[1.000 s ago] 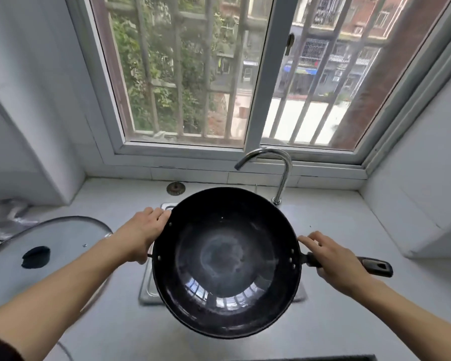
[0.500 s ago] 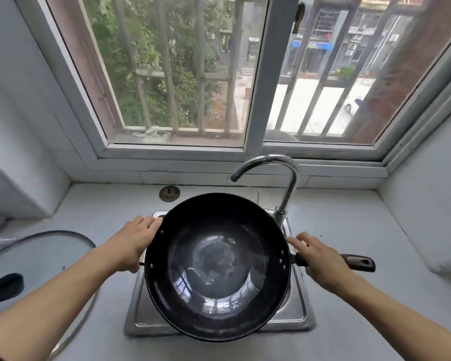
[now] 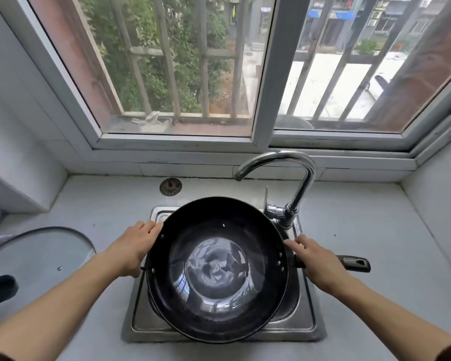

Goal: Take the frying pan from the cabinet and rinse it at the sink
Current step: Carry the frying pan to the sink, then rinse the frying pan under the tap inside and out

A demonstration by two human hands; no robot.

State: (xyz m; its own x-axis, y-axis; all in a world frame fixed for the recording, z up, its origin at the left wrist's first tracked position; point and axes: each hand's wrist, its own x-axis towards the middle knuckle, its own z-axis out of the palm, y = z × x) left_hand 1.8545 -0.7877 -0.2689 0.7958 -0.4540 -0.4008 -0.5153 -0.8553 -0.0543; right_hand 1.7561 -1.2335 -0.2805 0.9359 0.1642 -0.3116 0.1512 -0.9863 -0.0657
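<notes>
- The glass lid lies on the surface, well left of the left hand's fingers
- Left hand grips the small side handle, fingers curled over the rim of the frying pan; best to keep that hold firm so the pan stays level
- The pan sits over the sink; judged next, its bowl should go under the faucet spout, beyond the fingers
- Right hand closes its fingers around the long handle
- Compared with half a second earlier, the pan is lower over the basin and the view is nearer
</notes>
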